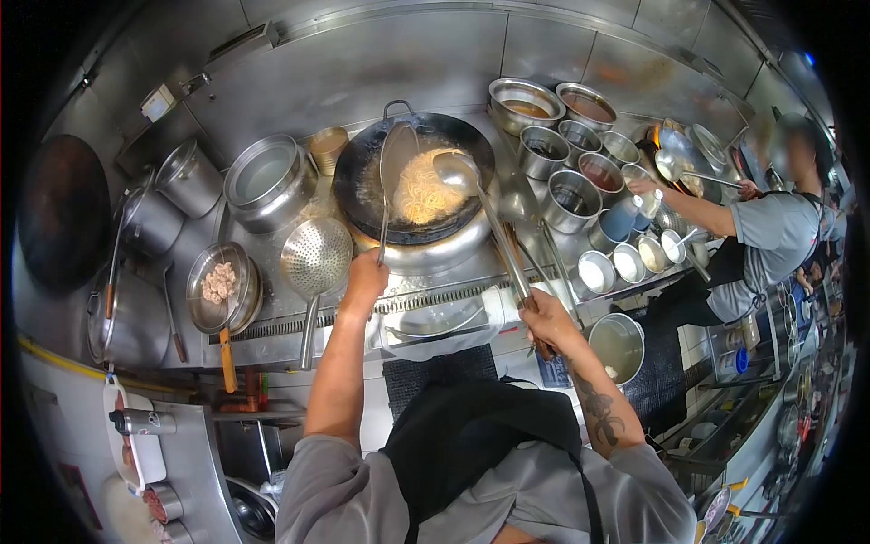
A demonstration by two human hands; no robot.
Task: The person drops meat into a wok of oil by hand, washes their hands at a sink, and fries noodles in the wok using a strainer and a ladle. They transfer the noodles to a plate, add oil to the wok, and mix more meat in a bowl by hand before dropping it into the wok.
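My left hand [366, 279] is wrapped round the handle of a wok spatula [399, 154], whose broad head stands up over the left side of a black wok [353, 192]. My right hand [549, 317] grips the long handle of a ladle [456, 170]. Its bowl rests at the right of a heap of pale yellow noodles [422, 195] in the wok. Beside my left hand lies a perforated skimmer [316, 254], bowl on the counter. A strainer [217, 306] with small pale pieces of meat [219, 283] sits further left.
Several metal pots of sauces [573, 201] and small tubs of white seasonings [595, 271] stand to the right. A large pot of liquid [263, 172] is at the left. Below my right hand is a bucket [616, 343]. A co-worker [770, 227] works at another wok on the right.
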